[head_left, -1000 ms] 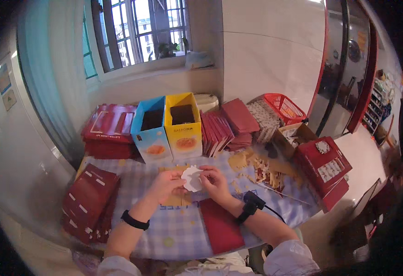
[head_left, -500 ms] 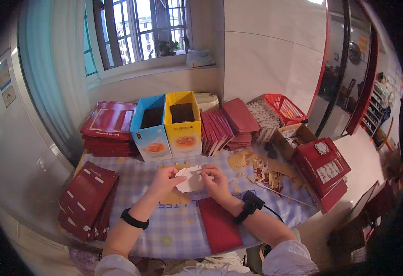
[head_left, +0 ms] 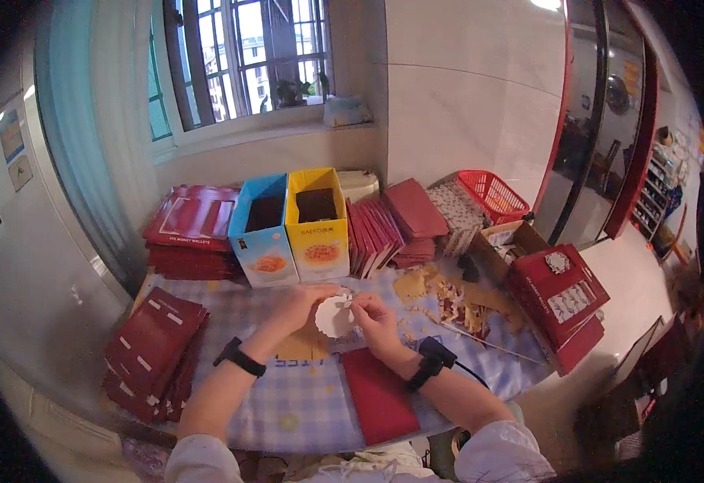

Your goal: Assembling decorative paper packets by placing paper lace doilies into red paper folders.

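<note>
A white round cut-out with a scalloped edge (head_left: pixel 333 320), thin like card, is held up over the table between both hands. My left hand (head_left: pixel 307 306) has its fingers closed along the cut-out's upper left side. At the right edge my right hand (head_left: pixel 374 320) pinches it, thumb and fingertips together. Beneath my hands lies a piece of tan paper or card (head_left: pixel 299 344), partly covered. A flat dark red sheet or folder (head_left: pixel 378 396) rests on the table below my right hand.
A blue box (head_left: pixel 265 241) and a yellow box (head_left: pixel 320 233) stand open behind my hands. Dark red stacks lie at left (head_left: pixel 155 346) and back left (head_left: pixel 191 229). Tan scraps (head_left: pixel 461 306), a thin stick (head_left: pixel 493 342), a cardboard box (head_left: pixel 513 237) and a red basket (head_left: pixel 493 196) occupy the right.
The white cut-out has been turned and tilted between my hands. My left hand has moved slightly up and right, its fingers now over the top edge; my right hand still pinches the right side.
</note>
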### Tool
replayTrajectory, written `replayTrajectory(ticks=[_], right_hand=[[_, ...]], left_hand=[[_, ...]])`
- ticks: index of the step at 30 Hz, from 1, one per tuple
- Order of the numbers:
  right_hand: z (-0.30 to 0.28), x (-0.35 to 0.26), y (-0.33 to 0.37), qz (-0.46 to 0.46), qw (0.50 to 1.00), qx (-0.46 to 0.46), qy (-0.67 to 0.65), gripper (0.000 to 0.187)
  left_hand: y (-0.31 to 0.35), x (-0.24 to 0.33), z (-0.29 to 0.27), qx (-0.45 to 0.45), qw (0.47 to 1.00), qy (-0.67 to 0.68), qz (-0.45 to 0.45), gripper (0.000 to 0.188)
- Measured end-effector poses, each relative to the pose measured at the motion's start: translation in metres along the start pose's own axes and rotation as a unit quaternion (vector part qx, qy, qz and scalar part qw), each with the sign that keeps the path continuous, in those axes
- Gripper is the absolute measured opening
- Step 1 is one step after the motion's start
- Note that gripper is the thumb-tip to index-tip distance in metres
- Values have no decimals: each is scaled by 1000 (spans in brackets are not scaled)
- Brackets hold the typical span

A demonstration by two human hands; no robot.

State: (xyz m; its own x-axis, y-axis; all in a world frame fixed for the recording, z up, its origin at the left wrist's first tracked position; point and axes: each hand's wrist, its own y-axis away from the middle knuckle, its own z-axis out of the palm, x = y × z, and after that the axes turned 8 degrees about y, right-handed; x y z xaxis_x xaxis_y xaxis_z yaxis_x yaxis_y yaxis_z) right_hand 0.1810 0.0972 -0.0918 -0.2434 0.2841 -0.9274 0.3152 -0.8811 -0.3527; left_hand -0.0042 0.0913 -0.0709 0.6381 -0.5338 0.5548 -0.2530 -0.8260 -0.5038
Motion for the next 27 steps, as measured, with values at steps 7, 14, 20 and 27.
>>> replayTrajectory(ticks=[7,14,20,27], right_hand=[[0,5,2,-13,999,-17,-40,7],[-4,13,1,-54,998,12,32,7],[0,-2,4,-142,975,17,170,9],[-3,-3,5,-311,862,43,398,17]], left_hand=[[5,-18,17,-90,981,168,-44,29],[18,56,-22,-5,857,396,-329,22],[39,71,-8,5,881,360,-306,20],[49,71,2,61,863,368,-340,22]])
